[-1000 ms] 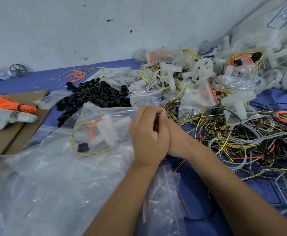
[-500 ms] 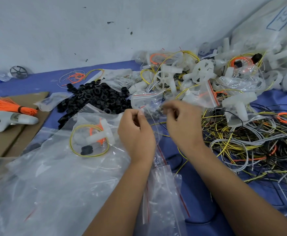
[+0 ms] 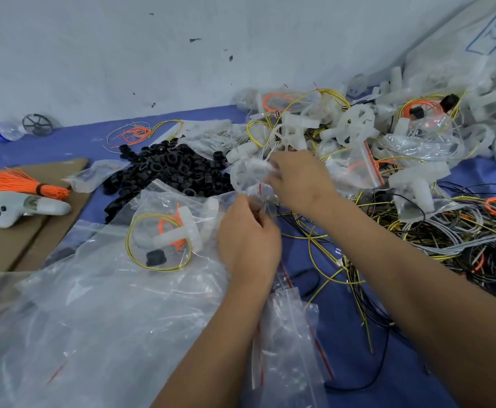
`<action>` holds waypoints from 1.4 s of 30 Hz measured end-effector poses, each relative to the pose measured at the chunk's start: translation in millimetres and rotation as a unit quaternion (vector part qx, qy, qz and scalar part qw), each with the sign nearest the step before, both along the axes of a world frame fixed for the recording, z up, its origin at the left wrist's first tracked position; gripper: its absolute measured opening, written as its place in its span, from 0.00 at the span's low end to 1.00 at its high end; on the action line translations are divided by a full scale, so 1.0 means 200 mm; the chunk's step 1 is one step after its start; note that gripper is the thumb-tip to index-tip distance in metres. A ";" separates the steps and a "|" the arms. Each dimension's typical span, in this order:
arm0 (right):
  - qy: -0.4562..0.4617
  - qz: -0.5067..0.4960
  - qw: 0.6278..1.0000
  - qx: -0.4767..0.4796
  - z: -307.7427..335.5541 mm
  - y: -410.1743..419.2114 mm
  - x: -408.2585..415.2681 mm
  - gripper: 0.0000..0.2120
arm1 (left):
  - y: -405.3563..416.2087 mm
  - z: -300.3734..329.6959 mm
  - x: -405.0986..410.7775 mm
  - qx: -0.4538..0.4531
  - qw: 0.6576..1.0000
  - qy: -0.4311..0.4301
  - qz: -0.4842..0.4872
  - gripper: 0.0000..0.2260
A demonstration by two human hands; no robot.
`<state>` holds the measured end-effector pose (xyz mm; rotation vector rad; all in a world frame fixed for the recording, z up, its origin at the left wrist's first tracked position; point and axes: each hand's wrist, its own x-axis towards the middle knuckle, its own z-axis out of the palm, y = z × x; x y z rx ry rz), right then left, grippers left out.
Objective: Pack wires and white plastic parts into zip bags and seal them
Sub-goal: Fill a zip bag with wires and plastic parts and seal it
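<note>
My left hand (image 3: 248, 240) pinches the edge of a small clear zip bag (image 3: 263, 198) in the middle of the view. My right hand (image 3: 298, 179) grips a white plastic wheel part (image 3: 245, 175) just above that bag; motion blur hides the fingertips. To the left lies a packed zip bag (image 3: 164, 231) holding a yellow wire loop, orange wire, a white part and a black ring. A heap of white plastic parts and filled bags (image 3: 358, 134) sits behind. Loose wires (image 3: 446, 240) tangle on the right.
A pile of black rings (image 3: 167, 169) lies behind the packed bag. Large clear plastic sheets (image 3: 93, 319) cover the near left. Spare zip bags (image 3: 288, 343) lie under my left forearm. A white controller (image 3: 20, 206) and an orange wire bundle (image 3: 14, 184) rest on cardboard (image 3: 2, 245).
My hands, clasped together a second ago, have parted. The right hand reached up toward the heap and took a white wheel part; the left stays on the small bag.
</note>
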<state>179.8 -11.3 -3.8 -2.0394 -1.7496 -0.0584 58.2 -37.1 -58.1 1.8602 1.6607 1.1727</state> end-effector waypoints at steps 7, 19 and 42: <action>0.473 -0.044 0.851 0.223 -0.02 -0.25 0.08 0.02 | 0.00 0.01 0.01 0.069 0.985 -0.140 -0.069 0.08; 0.344 -0.061 0.906 0.238 -0.18 -0.39 0.03 0.06 | -0.02 0.01 0.04 -0.006 0.947 -0.304 -0.102 0.09; 0.708 0.032 0.678 0.197 -0.17 -0.38 -0.01 0.03 | -0.04 0.02 -0.01 0.057 0.994 0.042 -0.080 0.10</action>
